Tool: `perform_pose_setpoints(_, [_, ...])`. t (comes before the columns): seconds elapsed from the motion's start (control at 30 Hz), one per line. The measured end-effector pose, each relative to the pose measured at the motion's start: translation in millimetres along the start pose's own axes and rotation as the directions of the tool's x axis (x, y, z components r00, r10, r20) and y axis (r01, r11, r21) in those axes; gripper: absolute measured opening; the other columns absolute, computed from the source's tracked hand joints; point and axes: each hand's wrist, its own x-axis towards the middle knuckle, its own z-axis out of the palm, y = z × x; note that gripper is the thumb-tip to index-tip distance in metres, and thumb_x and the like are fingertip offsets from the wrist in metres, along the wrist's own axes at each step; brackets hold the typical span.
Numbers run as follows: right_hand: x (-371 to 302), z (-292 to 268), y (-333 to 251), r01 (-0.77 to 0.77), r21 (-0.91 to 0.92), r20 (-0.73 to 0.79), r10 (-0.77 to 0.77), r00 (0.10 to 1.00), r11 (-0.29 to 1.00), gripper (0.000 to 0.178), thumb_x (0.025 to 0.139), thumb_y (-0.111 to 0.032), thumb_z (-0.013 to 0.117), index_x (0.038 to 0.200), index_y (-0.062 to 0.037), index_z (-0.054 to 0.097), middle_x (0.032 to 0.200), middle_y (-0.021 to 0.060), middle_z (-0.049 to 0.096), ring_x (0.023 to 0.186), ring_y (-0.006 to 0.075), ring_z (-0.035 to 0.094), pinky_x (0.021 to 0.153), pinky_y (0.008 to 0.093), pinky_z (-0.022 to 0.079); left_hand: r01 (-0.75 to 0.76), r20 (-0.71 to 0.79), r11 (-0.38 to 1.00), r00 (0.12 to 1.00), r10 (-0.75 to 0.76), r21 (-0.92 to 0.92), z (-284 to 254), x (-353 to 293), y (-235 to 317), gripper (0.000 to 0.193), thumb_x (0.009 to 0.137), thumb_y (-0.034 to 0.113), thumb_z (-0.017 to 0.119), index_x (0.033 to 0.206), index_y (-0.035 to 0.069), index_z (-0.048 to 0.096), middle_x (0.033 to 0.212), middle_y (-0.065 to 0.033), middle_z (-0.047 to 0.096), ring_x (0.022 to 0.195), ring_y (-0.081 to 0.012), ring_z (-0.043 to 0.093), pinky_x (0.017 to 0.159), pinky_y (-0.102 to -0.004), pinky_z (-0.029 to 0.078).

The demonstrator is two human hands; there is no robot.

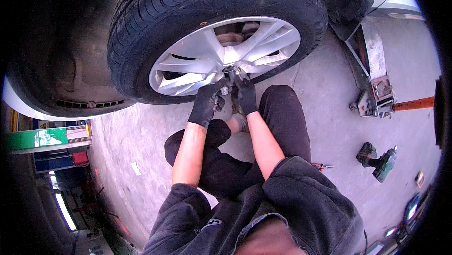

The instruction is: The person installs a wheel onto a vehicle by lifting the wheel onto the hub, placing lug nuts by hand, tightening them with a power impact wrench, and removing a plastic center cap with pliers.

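A car wheel with a silver alloy rim (188,62) and a black tyre (155,29) stands upright in front of me. Both my hands wear dark gloves and meet just below the wheel's hub (230,68). My left hand (207,100) is closed, its fingers curled towards the hub. A small, light, shiny piece shows at its fingertips, too small to name. My right hand (246,96) is beside it, fingers pinched together at the lower edge of the hub. What it grips is hidden by the fingers.
An orange-handled floor jack (382,90) stands at the right by the car. A green cordless impact wrench (383,164) and red-handled pliers (321,166) lie on the concrete floor (132,142). A green lift arm (42,137) is at the left. My bent legs are close below my hands.
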Motion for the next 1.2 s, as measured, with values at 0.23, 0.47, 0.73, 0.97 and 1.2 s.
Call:
perform_pose_setpoints(0.23, [7,-5,3,0.203,-0.303,-0.051,-0.229,0.972,0.931,0.036,0.080,-0.011,0.054,0.115,-0.0100,0.058,0.093,0.0183,0.058,0.086,0.0348,0.054,0.076,0.0438,0.043,0.071,-0.160,0.971,0.981,-0.110,-0.228,-3,26,-15,0.025,0.086,0.028,0.059,0.086,0.004,0.066,0.065,-0.0026,0.058,0.041,-0.0101,0.042,0.036,-0.0247,0.028])
perform_pose_setpoints(0.47, [-26,-76,-66,-0.585,0.687,0.462,0.363,0.809,0.432,0.023,0.082,-0.024,0.066,0.080,-0.0012,0.066,0.063,-0.0033,0.055,0.052,0.0072,0.049,0.045,0.0241,0.036,0.019,-0.263,0.971,0.961,-0.084,-0.238,3,38,-44,0.031,0.091,0.034,0.056,0.078,0.006,0.063,0.054,-0.0014,0.051,0.039,-0.0108,0.042,0.035,-0.0252,0.028])
perform_pose_setpoints(0.73, [-33,-79,-88,-0.031,0.075,-0.067,0.036,0.997,0.997,0.030,0.090,-0.031,0.053,0.097,-0.0025,0.060,0.075,0.0232,0.061,0.068,0.0376,0.061,0.059,0.0441,0.046,-0.104,-0.105,0.967,0.991,0.081,-0.233,43,27,5,0.025,0.094,0.024,0.047,0.095,0.006,0.064,0.066,-0.0028,0.057,0.045,-0.0115,0.051,0.040,-0.0244,0.039])
perform_pose_setpoints(0.97, [11,-55,-119,-0.146,0.028,-0.126,0.148,0.981,0.989,0.029,0.091,-0.030,0.051,0.095,-0.0011,0.057,0.073,0.0238,0.059,0.068,0.0410,0.060,0.057,0.0482,0.043,-0.673,0.260,0.441,0.679,0.686,0.594,-17,60,-15,0.025,0.083,0.020,0.057,0.102,0.003,0.060,0.077,-0.0093,0.066,0.052,-0.0149,0.060,0.058,-0.0336,0.049])
perform_pose_setpoints(1.2, [2,-40,-94,-0.065,-0.017,-0.102,0.063,0.993,0.998,0.029,0.092,-0.022,0.049,0.114,-0.0032,0.050,0.084,0.0242,0.059,0.077,0.0408,0.058,0.063,0.0481,0.044,-0.227,0.191,0.819,0.971,0.147,0.527,-32,32,24,0.037,0.086,0.031,0.049,0.104,0.005,0.067,0.074,-0.0077,0.069,0.037,-0.0113,0.047,0.039,-0.0263,0.039])
